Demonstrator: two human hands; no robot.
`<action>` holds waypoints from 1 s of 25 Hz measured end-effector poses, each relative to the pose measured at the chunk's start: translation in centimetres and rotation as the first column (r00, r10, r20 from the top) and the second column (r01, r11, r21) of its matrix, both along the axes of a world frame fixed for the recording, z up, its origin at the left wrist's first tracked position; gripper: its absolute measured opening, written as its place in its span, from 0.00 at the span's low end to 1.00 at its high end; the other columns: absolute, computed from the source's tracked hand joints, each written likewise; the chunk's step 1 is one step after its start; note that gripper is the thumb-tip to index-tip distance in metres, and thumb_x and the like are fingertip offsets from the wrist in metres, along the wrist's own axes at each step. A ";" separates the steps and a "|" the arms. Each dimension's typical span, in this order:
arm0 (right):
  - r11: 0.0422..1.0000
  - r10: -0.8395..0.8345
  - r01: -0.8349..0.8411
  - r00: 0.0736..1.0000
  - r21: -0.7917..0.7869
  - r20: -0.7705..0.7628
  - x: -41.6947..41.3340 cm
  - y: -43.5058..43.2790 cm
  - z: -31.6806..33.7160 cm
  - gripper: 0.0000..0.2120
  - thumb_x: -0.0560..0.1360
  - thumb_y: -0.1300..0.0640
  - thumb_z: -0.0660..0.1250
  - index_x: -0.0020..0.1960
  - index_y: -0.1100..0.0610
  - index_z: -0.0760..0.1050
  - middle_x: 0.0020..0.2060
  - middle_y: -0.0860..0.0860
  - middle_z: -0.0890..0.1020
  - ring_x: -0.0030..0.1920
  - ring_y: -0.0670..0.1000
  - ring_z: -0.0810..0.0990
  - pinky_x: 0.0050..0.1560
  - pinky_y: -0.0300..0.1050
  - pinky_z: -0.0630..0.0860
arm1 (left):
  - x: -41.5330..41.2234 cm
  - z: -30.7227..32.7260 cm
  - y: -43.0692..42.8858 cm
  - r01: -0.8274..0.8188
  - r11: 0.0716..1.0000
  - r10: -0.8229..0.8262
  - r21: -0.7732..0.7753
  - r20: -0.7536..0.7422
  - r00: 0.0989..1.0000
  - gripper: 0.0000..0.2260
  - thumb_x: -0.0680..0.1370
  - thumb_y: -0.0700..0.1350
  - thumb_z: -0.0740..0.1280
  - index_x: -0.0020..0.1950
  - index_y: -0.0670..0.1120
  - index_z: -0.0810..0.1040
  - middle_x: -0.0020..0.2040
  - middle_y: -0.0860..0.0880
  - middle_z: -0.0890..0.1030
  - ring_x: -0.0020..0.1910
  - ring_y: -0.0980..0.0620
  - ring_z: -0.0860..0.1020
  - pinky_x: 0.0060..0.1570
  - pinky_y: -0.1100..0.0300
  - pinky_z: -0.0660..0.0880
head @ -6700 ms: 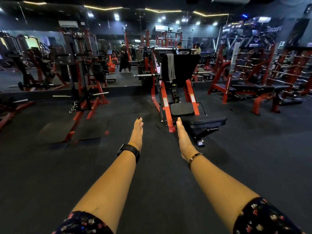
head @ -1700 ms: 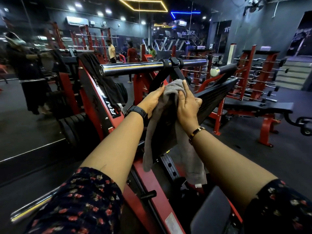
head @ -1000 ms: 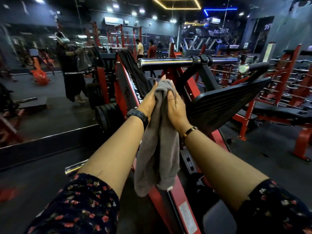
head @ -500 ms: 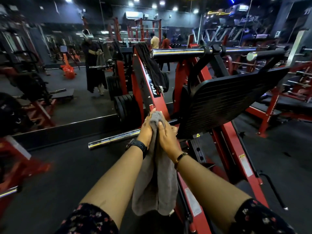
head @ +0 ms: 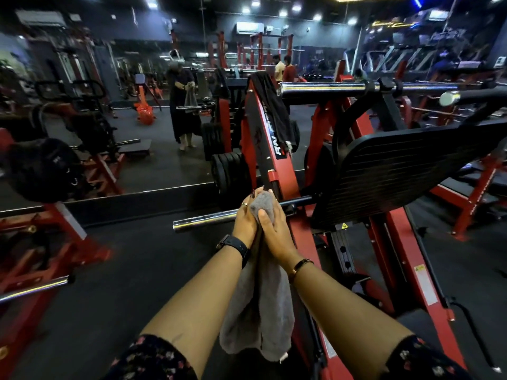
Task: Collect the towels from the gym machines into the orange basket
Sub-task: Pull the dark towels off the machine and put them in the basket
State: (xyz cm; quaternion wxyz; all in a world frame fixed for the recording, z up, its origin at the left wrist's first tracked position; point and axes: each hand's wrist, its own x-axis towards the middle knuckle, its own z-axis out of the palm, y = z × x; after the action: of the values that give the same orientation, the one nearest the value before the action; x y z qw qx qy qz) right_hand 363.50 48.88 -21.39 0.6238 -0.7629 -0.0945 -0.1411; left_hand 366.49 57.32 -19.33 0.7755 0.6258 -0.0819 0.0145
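Observation:
A grey towel (head: 260, 311) hangs down between my two hands in front of the red leg press machine (head: 277, 171). My left hand (head: 245, 223) and my right hand (head: 277, 234) hold its bunched top between them, palms facing each other, and the right thumb lies over the cloth. A dark cloth (head: 270, 105) is draped over the machine's upper red frame. In the wall mirror, an orange basket-like shape (head: 144, 113) stands on the floor behind my reflection.
The black footplate (head: 397, 174) slopes up to the right. Chrome bars (head: 208, 219) stick out towards me at hand height and at the lower left (head: 33, 289). Red machines and weight plates (head: 44, 171) stand at the left. Dark floor (head: 131, 270) lies below.
Since the earlier frames I lifted the grey towel off the footplate and drew it down and back. My hands now hold it lower, clear of the machine.

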 end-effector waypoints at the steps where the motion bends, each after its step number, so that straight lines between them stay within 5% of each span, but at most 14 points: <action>1: 1.000 0.024 -0.024 1.000 0.011 -0.001 0.1 0.9 0.1 0.34 0.75 0.40 0.57 0.78 0.49 0.54 0.77 0.48 0.58 0.75 0.45 0.57 0.73 0.39 0.57 | -0.1 0.0 1.0 -0.013 1.000 0.013 0.003 -0.012 1.000 0.16 0.83 0.43 0.55 0.69 0.45 0.72 0.62 0.48 0.77 0.61 0.54 0.76 0.66 0.60 0.70; 5: 0.998 0.047 -0.047 0.999 0.032 0.020 0.8 4.5 0.8 0.27 0.80 0.46 0.58 0.77 0.49 0.57 0.70 0.48 0.67 0.69 0.42 0.66 0.65 0.30 0.62 | 0.3 1.6 4.7 -0.057 0.998 0.052 -0.036 -0.138 0.989 0.10 0.82 0.49 0.58 0.58 0.54 0.77 0.62 0.45 0.78 0.63 0.48 0.75 0.70 0.53 0.67; 8: 0.996 0.041 -0.041 0.999 0.081 -0.009 2.0 8.2 1.9 0.24 0.81 0.49 0.58 0.75 0.53 0.62 0.64 0.49 0.70 0.65 0.45 0.70 0.60 0.28 0.67 | 2.0 2.4 8.5 -0.063 0.992 0.040 -0.112 -0.198 0.979 0.13 0.82 0.54 0.55 0.49 0.50 0.77 0.48 0.47 0.78 0.50 0.52 0.77 0.68 0.51 0.68; 13: 0.993 0.059 -0.059 0.998 0.099 0.003 5.8 15.5 3.6 0.18 0.82 0.49 0.56 0.68 0.56 0.68 0.62 0.53 0.73 0.62 0.48 0.74 0.53 0.28 0.69 | 4.7 3.1 16.5 0.007 0.998 -0.002 0.064 -0.087 0.996 0.34 0.72 0.69 0.57 0.72 0.51 0.69 0.70 0.52 0.73 0.69 0.52 0.71 0.71 0.53 0.67; 16: 0.994 0.034 -0.037 0.999 0.100 0.032 9.2 21.2 4.4 0.21 0.81 0.48 0.56 0.72 0.56 0.66 0.64 0.53 0.73 0.62 0.46 0.73 0.58 0.31 0.69 | 8.0 3.3 22.1 0.073 0.994 -0.078 -0.081 -0.059 0.995 0.34 0.71 0.67 0.64 0.72 0.49 0.69 0.71 0.46 0.71 0.70 0.50 0.70 0.73 0.53 0.64; 19: 0.992 0.027 -0.034 0.998 0.119 0.063 12.7 27.5 5.4 0.22 0.81 0.47 0.56 0.73 0.54 0.64 0.65 0.50 0.73 0.62 0.43 0.73 0.60 0.30 0.71 | 11.2 4.3 27.8 -0.034 0.999 0.032 0.030 0.066 0.997 0.22 0.79 0.55 0.61 0.69 0.45 0.70 0.65 0.46 0.75 0.65 0.51 0.73 0.67 0.56 0.66; 23: 0.982 0.059 -0.067 0.997 0.175 0.047 16.5 34.2 6.2 0.21 0.82 0.49 0.55 0.73 0.56 0.63 0.60 0.45 0.70 0.54 0.34 0.72 0.47 0.17 0.66 | 15.4 4.8 34.1 -0.091 0.988 0.064 0.128 0.201 0.978 0.33 0.76 0.61 0.61 0.73 0.40 0.65 0.70 0.41 0.72 0.70 0.46 0.70 0.70 0.57 0.67; 25: 0.983 0.052 -0.060 0.997 0.176 0.050 19.1 36.9 6.1 0.20 0.82 0.49 0.55 0.71 0.57 0.65 0.59 0.45 0.71 0.51 0.30 0.71 0.46 0.17 0.65 | 17.7 4.6 36.6 -0.096 0.987 0.069 0.127 0.197 0.978 0.32 0.75 0.59 0.62 0.74 0.42 0.65 0.70 0.43 0.72 0.68 0.51 0.72 0.64 0.67 0.71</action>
State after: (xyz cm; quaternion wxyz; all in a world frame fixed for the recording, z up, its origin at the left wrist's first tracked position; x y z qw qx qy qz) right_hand 382.59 85.78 -15.33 0.6905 -0.6982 -0.1169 -0.1485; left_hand 384.22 93.97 -14.73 0.7183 0.6758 -0.1309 0.1013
